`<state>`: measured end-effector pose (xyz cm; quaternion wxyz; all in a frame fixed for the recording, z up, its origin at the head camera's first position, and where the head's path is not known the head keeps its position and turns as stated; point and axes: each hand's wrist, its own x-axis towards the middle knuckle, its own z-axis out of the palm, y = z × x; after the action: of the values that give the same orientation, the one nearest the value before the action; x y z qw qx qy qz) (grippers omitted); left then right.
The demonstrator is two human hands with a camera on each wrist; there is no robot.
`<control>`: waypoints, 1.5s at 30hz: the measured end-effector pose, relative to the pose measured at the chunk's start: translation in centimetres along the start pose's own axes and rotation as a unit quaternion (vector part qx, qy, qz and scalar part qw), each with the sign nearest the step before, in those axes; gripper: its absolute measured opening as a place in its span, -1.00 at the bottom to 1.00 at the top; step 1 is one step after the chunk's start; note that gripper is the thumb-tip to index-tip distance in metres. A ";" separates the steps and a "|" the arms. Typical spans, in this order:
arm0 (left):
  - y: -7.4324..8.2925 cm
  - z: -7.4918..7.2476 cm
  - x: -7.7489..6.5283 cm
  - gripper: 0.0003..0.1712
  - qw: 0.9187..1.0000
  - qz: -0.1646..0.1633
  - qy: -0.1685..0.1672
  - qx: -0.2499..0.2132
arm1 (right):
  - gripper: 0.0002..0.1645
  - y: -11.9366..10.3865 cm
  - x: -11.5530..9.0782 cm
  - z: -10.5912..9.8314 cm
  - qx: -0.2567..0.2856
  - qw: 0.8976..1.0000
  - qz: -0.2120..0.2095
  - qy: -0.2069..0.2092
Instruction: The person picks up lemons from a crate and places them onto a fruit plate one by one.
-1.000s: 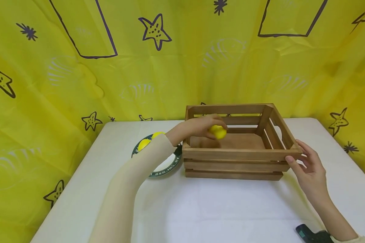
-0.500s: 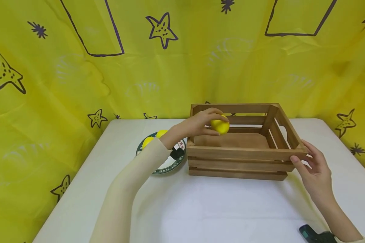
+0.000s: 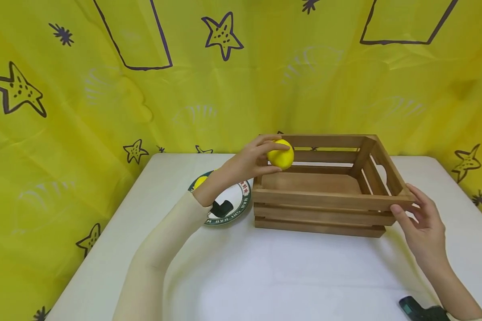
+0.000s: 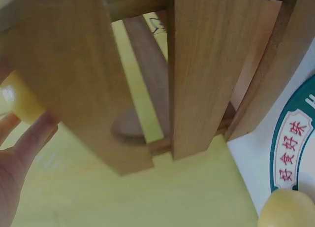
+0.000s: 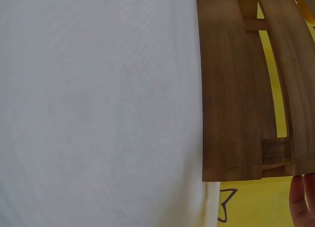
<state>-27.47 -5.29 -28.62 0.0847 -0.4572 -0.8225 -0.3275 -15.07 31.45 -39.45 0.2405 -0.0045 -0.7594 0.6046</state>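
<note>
My left hand (image 3: 245, 162) holds a yellow lemon (image 3: 283, 155) between thumb and fingers, over the left end of a slatted wooden crate (image 3: 321, 200). In the left wrist view, the crate's end slats partly hide that lemon (image 4: 22, 101). At the crate's near right corner, my right hand (image 3: 423, 229) grips the top edge, thumb in front and fingers behind. Only some fingertips of the right hand (image 5: 301, 200) show in the right wrist view. Left of the crate stands a white plate with a green lettered rim (image 3: 234, 216); another lemon (image 3: 200, 182) on it is partly covered by my left forearm.
A white cloth (image 3: 297, 272) covers the table. Behind it hangs a yellow curtain (image 3: 265, 89) printed with starfish and shells. Dark camera mounts (image 3: 222, 208) sit at both wrists. The crate's wooden floor (image 3: 313, 183) shows between its walls.
My left hand has lifted the lemon from inside the crate up toward its left end wall. The right hand keeps its grip on the corner. The whole view has shifted slightly.
</note>
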 end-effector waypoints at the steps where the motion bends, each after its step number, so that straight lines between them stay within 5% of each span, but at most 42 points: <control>1: 0.0 -0.3 -0.4 -0.42 1.000 -0.002 0.008 -0.003 | -0.25 0.0 0.0 0.0 0.005 1.000 0.001 0.001; 10: -0.3 -2.6 -2.6 -0.39 0.995 0.021 0.096 -0.010 | -0.24 -0.1 0.0 0.0 -0.030 1.000 -0.003 0.004; 16: -0.7 -3.1 -4.6 -0.40 0.994 0.006 0.111 -0.005 | -0.25 0.1 0.1 0.0 0.025 1.000 -0.004 -0.002; 26: -2.2 -2.8 -7.8 -0.40 0.995 -0.038 0.097 0.003 | -0.26 0.0 0.1 -0.5 0.011 0.999 -0.025 -0.029; 36: -3.6 -1.5 -11.3 -0.43 0.992 -0.093 0.082 0.010 | -0.25 0.5 0.1 -0.3 0.067 0.997 -0.023 -0.036; 45: -4.9 -0.1 -13.7 -0.44 0.981 -0.166 -0.011 0.097 | -0.25 0.3 0.0 -0.5 0.081 0.996 -0.018 -0.033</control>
<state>-23.69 -16.68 -36.75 0.0640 -0.3079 -0.9156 -0.2507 -14.93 31.95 -39.66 0.2259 0.0487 -0.7157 0.6591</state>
